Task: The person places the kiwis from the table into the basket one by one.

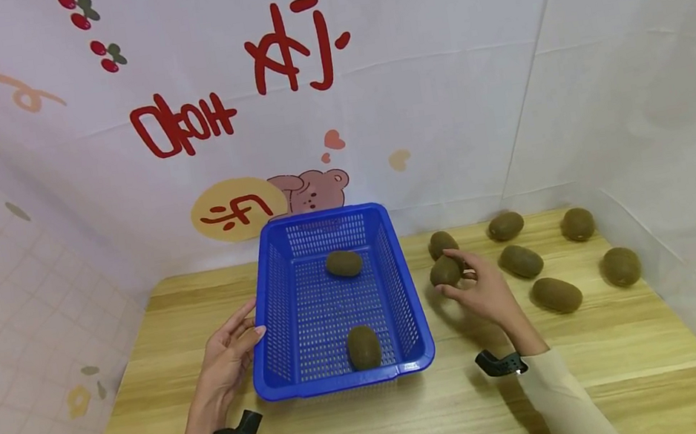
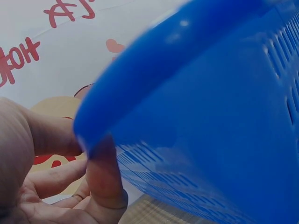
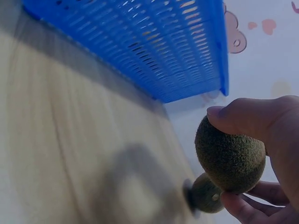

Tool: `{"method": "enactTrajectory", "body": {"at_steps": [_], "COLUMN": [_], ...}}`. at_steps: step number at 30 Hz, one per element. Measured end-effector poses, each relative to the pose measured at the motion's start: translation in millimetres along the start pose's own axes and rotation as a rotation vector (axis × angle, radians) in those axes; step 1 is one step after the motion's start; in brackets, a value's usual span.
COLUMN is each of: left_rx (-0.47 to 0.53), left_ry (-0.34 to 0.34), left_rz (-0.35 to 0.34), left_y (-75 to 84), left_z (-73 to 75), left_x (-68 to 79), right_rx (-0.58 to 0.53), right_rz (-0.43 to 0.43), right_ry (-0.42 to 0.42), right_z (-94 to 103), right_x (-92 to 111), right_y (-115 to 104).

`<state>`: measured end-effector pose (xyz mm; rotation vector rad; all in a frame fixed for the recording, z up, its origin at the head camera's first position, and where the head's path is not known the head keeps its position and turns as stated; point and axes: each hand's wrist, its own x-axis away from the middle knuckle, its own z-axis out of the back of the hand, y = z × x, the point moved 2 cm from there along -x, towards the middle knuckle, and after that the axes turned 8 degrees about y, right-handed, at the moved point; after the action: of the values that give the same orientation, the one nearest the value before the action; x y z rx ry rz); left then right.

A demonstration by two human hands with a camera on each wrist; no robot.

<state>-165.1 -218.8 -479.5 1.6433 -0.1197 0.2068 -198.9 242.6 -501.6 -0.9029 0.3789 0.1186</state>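
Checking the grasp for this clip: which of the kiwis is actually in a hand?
The kiwi just right of the blue basket, pinched off the table by the right hand. The other kiwis lie untouched in the basket or on the table.

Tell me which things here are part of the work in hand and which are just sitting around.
In hand:
right hand pinching a kiwi
left hand touching the blue basket
two kiwis in the basket
six loose kiwis on the table, e.g.

Lying about:
wooden table
decorated backdrop
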Motion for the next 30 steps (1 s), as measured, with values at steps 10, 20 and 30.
{"method": "enactTrajectory", "body": {"at_steps": [10,20,30], "left_rx": [0.009,0.043,0.039], "left_ry": [-0.008,-0.042,-0.021], "left_rz": [0.002,-0.006,0.017], "left_y": [1.7,2.9,0.5], "left_z": [-1.2,0.0,-0.4], "left_x": [-1.6,-2.4,-1.5], "right_rx": [-0.028,-0.068,-0.040], "right_rz": [0.087,0.111,0.171], "right_ry": [0.047,0.020,-0.010], "right_z": [11.6,15.9,13.3], "right_x": [-5.6,-13.2,-20.0], "right_y": [-22.8,-51.9,-83.6]}}
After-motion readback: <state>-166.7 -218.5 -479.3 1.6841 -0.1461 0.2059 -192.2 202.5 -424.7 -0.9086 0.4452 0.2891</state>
